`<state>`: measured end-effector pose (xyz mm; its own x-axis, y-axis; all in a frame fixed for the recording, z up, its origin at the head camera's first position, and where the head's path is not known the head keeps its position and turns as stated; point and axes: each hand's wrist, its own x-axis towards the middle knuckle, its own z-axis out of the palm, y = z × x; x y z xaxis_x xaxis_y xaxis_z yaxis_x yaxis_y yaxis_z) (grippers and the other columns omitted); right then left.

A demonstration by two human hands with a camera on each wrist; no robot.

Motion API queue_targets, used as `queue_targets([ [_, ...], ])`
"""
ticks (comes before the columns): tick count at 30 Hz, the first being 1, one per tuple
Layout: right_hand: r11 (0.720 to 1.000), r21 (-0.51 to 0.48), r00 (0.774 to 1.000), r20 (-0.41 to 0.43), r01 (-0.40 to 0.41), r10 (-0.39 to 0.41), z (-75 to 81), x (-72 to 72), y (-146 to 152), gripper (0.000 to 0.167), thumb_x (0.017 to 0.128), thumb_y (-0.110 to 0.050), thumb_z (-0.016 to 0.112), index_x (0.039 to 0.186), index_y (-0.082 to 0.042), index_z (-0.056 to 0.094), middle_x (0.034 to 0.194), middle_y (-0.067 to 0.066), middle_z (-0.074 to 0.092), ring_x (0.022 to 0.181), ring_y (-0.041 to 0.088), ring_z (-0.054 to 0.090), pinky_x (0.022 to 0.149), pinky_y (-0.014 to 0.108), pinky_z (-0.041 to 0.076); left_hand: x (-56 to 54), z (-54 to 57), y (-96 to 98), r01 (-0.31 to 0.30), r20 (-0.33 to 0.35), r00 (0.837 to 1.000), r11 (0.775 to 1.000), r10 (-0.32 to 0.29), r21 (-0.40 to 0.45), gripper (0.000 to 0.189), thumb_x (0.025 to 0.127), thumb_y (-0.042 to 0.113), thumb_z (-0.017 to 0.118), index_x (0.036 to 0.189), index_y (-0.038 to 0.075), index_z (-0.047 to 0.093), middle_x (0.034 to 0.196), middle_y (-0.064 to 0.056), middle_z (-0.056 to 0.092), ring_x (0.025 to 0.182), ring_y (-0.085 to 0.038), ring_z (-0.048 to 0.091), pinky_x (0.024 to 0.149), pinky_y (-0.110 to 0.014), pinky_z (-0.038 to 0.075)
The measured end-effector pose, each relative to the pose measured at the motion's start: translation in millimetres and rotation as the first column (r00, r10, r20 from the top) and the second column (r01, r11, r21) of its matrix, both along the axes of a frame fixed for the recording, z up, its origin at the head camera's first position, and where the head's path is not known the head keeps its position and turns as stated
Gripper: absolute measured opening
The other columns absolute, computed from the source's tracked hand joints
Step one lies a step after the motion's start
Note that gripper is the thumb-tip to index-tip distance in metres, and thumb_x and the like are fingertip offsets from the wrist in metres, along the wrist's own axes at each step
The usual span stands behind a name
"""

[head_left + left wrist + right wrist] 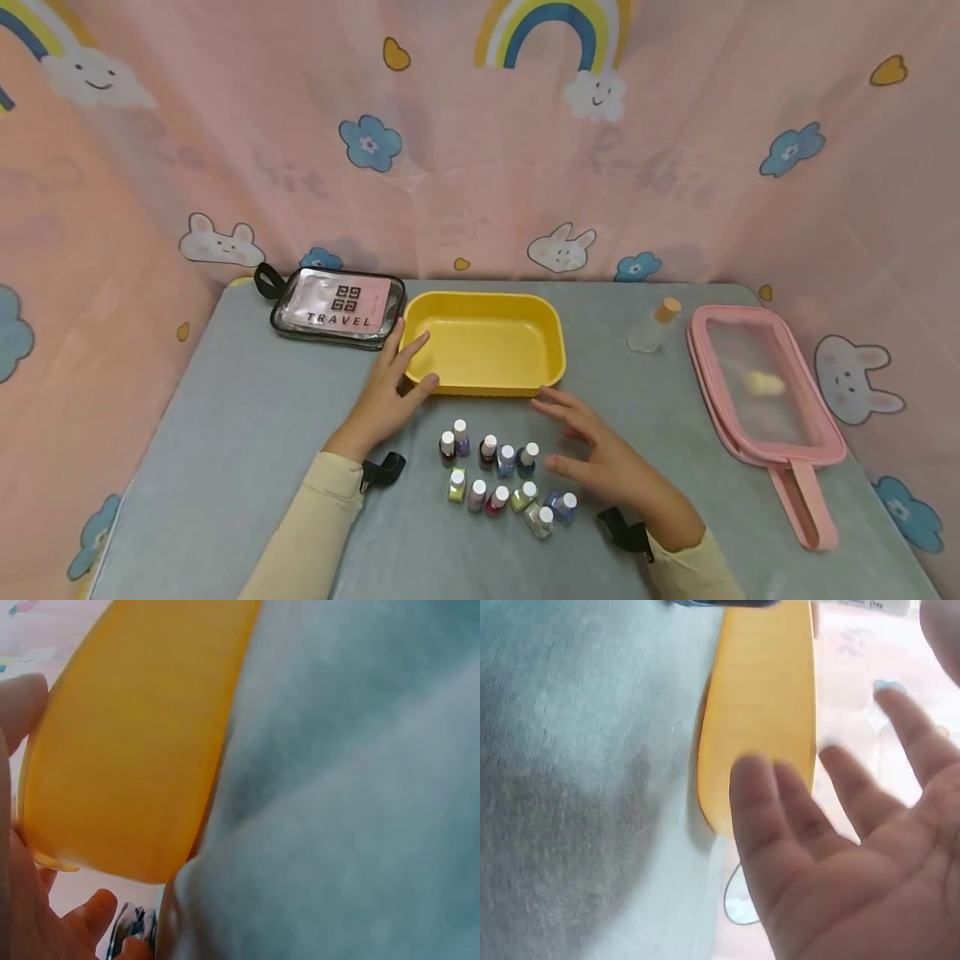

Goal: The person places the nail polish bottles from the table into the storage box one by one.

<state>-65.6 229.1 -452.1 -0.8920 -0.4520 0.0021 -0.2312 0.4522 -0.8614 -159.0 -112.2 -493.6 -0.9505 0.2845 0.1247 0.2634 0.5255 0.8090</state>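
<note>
A yellow plastic tray (487, 343) stands on the table with its inside bare. My left hand (384, 400) is at its left front corner, fingers spread and thumb along the front rim; the left wrist view shows the tray's side wall (142, 750) right beside the fingers. Palm showing in the right wrist view, my right hand (600, 446) hovers by the front right corner with loosely parted fingers and holds nothing. Between the hands and in front of the tray stand several small nail polish bottles (498, 498) with white caps, in purple, dark, blue, green, red and clear shades.
Behind the left hand lies a clear black-edged travel pouch (337, 304). To the right are a frosted bottle (651, 329) with a wooden-looking cap and a pink zip pouch (765, 383) with a strap. A patterned pink cloth (465, 167) hangs behind the grey-blue covered table (225, 467).
</note>
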Motion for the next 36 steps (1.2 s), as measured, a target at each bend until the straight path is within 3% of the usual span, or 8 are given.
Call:
queue_targets([
  [5, 0.998, -0.023, 0.995, 0.084, -0.057, 0.059, -3.9, -3.2, -1.1, 0.062, 0.093, -0.016, 0.084, 0.150, -0.009, 0.061, 0.158, 0.005, 0.053, 0.142, 0.022, 0.048, 0.110, 0.042, 0.050, -1.7, -1.9, -0.4, 0.013, -0.013, 1.000, 0.999, -0.012, 0.044, 0.065, 0.104, 0.039, 0.067, 0.163, 0.022, 0.044, 0.178, 0.004, 0.000, 0.161, -0.033, 0.008, 0.124, -0.066, 0.016],
  [10, 0.988, -0.123, 0.985, 0.132, -0.091, 0.107, -13.9, -4.7, -6.3, 0.043, 0.096, -0.011, 0.080, 0.138, -0.006, 0.070, 0.143, 0.010, 0.065, 0.133, 0.012, 0.057, 0.107, 0.033, 0.051, -2.2, -2.2, 0.0, 0.011, 0.004, 1.000, 0.997, -0.011, 0.079, 0.061, 0.103, 0.042, 0.069, 0.158, 0.023, 0.050, 0.177, 0.010, 0.001, 0.161, -0.029, 0.009, 0.125, -0.062, 0.019],
  [15, 0.991, -0.131, 0.982, 0.179, -0.039, 0.063, -17.8, -4.5, -9.9, 0.027, 0.098, -0.014, 0.078, 0.125, -0.010, 0.077, 0.129, 0.006, 0.073, 0.121, 0.013, 0.065, 0.102, 0.029, 0.053, -4.3, -2.1, 0.5, 0.019, 0.015, 1.000, 0.995, -0.021, 0.100, 0.059, 0.103, 0.041, 0.070, 0.155, 0.019, 0.053, 0.177, 0.010, 0.001, 0.161, -0.028, 0.011, 0.126, -0.058, 0.020],
  [20, 0.994, -0.107, 0.979, 0.204, 0.021, 0.001, -20.6, -5.8, -13.0, 0.024, 0.099, -0.019, 0.078, 0.121, -0.011, 0.079, 0.124, 0.005, 0.074, 0.113, 0.014, 0.068, 0.097, 0.027, 0.055, -5.4, -1.2, -0.8, 0.019, 0.029, 0.999, 0.995, -0.022, 0.102, 0.060, 0.103, 0.040, 0.070, 0.156, 0.021, 0.051, 0.177, 0.011, 0.001, 0.161, -0.027, 0.011, 0.126, -0.057, 0.021],
  [28, 0.987, -0.158, 0.989, 0.147, 0.034, -0.011, -23.5, -9.1, -13.0, 0.021, 0.093, -0.007, 0.081, 0.114, -0.005, 0.081, 0.115, 0.010, 0.077, 0.106, 0.014, 0.071, 0.090, 0.028, 0.058, -6.7, 0.1, -2.1, 0.009, 0.054, 0.998, 0.995, -0.015, 0.102, 0.066, 0.103, 0.045, 0.068, 0.161, 0.025, 0.045, 0.177, 0.012, -0.002, 0.161, -0.027, 0.010, 0.125, -0.059, 0.022],
  [36, 0.986, -0.092, 0.980, 0.153, 0.141, -0.126, -4.3, -7.5, -8.8, 0.015, 0.094, -0.014, 0.082, 0.108, -0.008, 0.082, 0.112, 0.004, 0.078, 0.103, 0.014, 0.069, 0.090, 0.026, 0.057, -7.2, 0.9, -2.1, 0.017, 0.060, 0.998, 0.996, -0.023, 0.093, 0.068, 0.102, 0.048, 0.068, 0.162, 0.027, 0.044, 0.176, 0.016, -0.003, 0.161, -0.029, 0.010, 0.124, -0.062, 0.023],
])
